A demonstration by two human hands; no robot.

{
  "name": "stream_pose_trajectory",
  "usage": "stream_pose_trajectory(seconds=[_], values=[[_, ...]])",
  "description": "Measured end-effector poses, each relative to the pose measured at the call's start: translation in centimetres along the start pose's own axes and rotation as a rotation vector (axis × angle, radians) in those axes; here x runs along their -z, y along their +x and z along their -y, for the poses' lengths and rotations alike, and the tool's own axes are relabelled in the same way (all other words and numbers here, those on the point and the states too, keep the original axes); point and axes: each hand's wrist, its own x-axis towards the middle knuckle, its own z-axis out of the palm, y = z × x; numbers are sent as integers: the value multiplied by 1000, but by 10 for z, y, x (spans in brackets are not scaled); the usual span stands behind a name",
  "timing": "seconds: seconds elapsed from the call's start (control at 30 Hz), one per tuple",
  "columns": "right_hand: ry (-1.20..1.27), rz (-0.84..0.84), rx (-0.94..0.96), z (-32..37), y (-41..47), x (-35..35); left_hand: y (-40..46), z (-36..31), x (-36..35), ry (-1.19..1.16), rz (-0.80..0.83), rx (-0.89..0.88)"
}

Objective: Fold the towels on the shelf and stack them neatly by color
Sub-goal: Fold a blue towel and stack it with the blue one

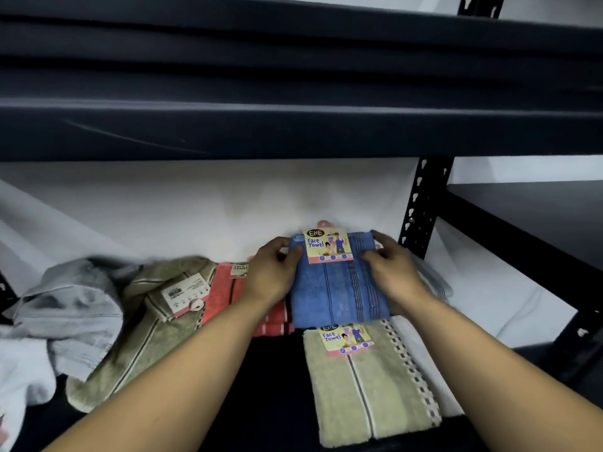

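- Blue towel (339,288): folded into a rectangle, card label (329,245) at its far edge. It lies on the shelf (277,380) toward the right, its near edge overlapping a folded green towel (368,389).
- Left hand (272,272): grips the blue towel's far left corner, thumb on top and fingers curled at the edge.
- Right hand (391,267): grips the far right edge likewise. The hands stand apart, one at each side of the towel.
- Handling, as judged: terry cloth, light and limp; it will sag and unfold if lifted by one corner. The card label is the only stiff part and could crease.
- Hold advised: both side edges at once, pinching all layers, or a flat palm beneath the fold.
- Slip risk appears low; the pile has grip.
- Left of it: a red towel (228,288), partly under the left forearm, a loose olive towel (143,324) and a crumpled grey towel (75,308), none yet squared.
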Motion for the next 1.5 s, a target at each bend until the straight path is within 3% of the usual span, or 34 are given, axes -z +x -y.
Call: stream_pose_trajectory(seconds=[0.17,0.3,0.47,0.57,0.7,0.83,0.9,1.1,1.5], values=[[-139,42,18,-5,21,7,20,4,-9,28,27,144],[-121,180,-86,-12,31,7,26,5,-13,155,39,127],[-288,325,-92,-15,40,9,28,0,-11,-48,171,306],[-468,388,-18,-16,48,9,28,1,-6,238,236,184],[-704,474,63,-23,50,7,21,6,-8,623,268,-117],[-986,425,267,-32,45,0,21,18,-16,988,277,-283],[-1038,452,302,-33,41,-4,19,20,-16,1024,312,-290],[-1138,524,211,-35,33,-11,9,19,-16,1083,639,-133],[-1273,505,220,-37,33,-16,15,27,-21,1129,624,-198]])
